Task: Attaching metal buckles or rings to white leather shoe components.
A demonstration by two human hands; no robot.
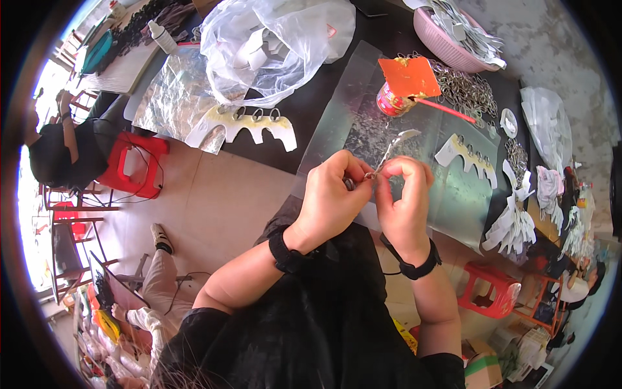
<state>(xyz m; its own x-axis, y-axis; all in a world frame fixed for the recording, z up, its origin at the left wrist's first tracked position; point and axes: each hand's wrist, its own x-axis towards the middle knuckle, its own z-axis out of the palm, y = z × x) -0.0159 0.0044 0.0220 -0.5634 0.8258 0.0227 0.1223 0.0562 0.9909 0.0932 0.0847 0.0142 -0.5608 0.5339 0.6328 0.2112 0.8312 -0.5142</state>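
Over the clear mat (337,126), my left hand (334,198) and my right hand (405,201) meet, fingertips pinched together. Between them is a narrow white scalloped piece (400,139), seen nearly edge-on, its far end sticking out beyond my fingers. A bit of metal shows at my left fingers, probably a ring; the pinch itself is mostly hidden. To the right on the mat lies a similar white scalloped piece (463,157) with metal rings along its edge. Another ringed piece (243,128) rests at the table's left side.
Beyond my hands stands a red tin (393,100) with an orange card (411,76) and a red stick (447,110). Behind it lies a heap of metal rings (463,87). A pink basket (440,42) holds white pieces. A plastic bag (291,48) sits far left. Red stools (489,290) flank the table.
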